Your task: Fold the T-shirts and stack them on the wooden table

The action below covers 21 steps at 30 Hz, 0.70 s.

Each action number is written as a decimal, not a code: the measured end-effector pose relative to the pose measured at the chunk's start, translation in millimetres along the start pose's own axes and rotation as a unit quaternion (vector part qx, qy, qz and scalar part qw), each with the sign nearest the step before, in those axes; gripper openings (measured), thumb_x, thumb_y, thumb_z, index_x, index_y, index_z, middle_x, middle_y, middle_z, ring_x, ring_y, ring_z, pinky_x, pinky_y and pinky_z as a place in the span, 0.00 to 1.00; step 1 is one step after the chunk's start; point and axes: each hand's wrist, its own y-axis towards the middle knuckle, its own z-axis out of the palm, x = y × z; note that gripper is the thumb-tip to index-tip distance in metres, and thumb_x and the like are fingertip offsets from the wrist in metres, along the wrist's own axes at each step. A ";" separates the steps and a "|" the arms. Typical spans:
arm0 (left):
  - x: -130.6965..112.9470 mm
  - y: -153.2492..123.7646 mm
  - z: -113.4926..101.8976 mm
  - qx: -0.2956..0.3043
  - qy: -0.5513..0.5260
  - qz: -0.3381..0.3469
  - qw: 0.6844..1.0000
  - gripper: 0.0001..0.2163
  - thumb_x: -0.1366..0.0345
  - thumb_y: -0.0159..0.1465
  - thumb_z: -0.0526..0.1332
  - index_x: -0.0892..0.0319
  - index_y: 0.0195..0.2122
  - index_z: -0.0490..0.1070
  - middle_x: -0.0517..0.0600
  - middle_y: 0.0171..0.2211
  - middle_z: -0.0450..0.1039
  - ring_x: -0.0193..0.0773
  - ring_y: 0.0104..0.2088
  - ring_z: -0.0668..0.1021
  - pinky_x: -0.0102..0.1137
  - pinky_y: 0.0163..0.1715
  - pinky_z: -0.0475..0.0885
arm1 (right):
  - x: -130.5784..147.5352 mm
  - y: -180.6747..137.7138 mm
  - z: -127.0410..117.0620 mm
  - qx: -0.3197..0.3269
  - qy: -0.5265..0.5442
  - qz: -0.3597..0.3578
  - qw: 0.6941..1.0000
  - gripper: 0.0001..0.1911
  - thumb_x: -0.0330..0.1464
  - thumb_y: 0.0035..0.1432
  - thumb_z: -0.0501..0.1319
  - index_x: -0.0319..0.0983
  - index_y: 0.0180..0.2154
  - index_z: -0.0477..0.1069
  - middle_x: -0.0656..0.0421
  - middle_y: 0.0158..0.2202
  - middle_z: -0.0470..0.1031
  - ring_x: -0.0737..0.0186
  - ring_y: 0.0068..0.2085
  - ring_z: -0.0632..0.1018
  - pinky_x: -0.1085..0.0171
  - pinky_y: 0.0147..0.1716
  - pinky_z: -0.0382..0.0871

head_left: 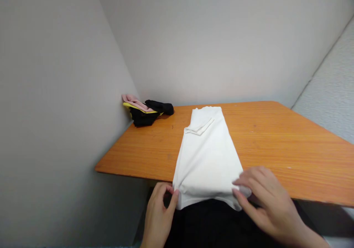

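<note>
A white garment (206, 155), folded into a long narrow strip, lies on the orange wooden table (276, 137) and hangs a little over the near edge. My left hand (159, 213) pinches its near left corner between thumb and fingers. My right hand (262, 200) pinches the near right corner, fingers curled onto the cloth. Both hands are at the table's front edge.
A small pile of folded clothes (146, 111), pink, yellow and black, sits in the far left corner of the table against the wall. Grey walls close in on the left, back and right. Dark clothing on my lap shows below the table edge.
</note>
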 end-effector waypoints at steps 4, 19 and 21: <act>9.7 -1.9 4.2 -0.017 -0.074 -0.038 0.996 0.11 0.54 0.65 0.58 0.57 0.37 0.68 0.51 0.39 0.74 0.41 0.42 0.76 0.34 0.46 0.69 | -48.9 108.3 54.0 0.113 0.016 -0.014 0.993 0.08 0.32 0.67 0.55 0.39 0.39 0.73 0.54 0.42 0.71 0.55 0.46 0.67 0.56 0.46 0.55; 24.7 -2.9 14.3 -0.050 -0.134 -0.068 0.987 0.19 0.47 0.59 0.61 0.57 0.23 0.63 0.46 0.21 0.65 0.35 0.25 0.68 0.28 0.29 0.64 | -97.2 196.7 177.8 0.193 -0.121 0.001 0.974 0.07 0.23 0.58 0.52 0.34 0.36 0.68 0.50 0.37 0.73 0.52 0.45 0.65 0.49 0.50 0.43; 27.4 -0.1 12.9 -0.045 -0.156 -0.077 0.984 0.21 0.44 0.58 0.61 0.57 0.22 0.61 0.45 0.21 0.63 0.33 0.25 0.67 0.27 0.28 0.63 | -93.4 197.7 184.7 0.188 -0.133 0.000 0.973 0.08 0.23 0.60 0.51 0.34 0.37 0.68 0.49 0.38 0.72 0.52 0.46 0.65 0.49 0.52 0.42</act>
